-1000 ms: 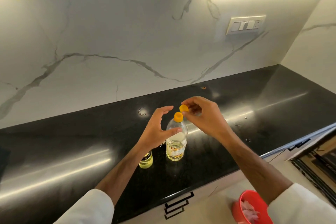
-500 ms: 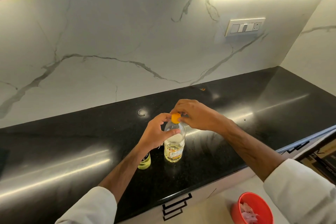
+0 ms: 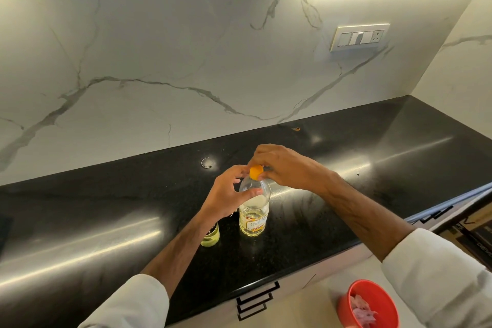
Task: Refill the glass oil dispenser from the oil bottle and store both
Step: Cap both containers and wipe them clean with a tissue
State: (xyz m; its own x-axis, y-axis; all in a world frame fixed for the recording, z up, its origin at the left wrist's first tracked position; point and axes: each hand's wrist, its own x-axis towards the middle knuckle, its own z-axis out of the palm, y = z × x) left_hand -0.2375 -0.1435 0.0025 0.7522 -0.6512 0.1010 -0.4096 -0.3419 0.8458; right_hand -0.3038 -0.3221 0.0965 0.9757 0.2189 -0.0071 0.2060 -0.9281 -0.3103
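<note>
A clear plastic oil bottle (image 3: 254,214) with a yellow label stands upright on the black counter (image 3: 346,162), roughly half full of pale oil. My left hand (image 3: 226,194) holds its shoulder, thumb across the front. My right hand (image 3: 282,165) pinches the orange cap (image 3: 256,172), which sits on the bottle's neck. The glass oil dispenser (image 3: 210,237) stands just left of the bottle; only its lower part with yellow oil shows, the rest is hidden behind my left wrist.
A small metal ring (image 3: 206,162) lies on the counter behind the bottle. A red bowl (image 3: 368,303) sits low at the bottom right, below the counter edge. Drawer handles (image 3: 257,298) face me. An open drawer (image 3: 471,231) shows at the right.
My right hand brought the orange cap down from beside the neck onto the bottle's mouth and now pinches it there. My left hand closed round the bottle's shoulder.
</note>
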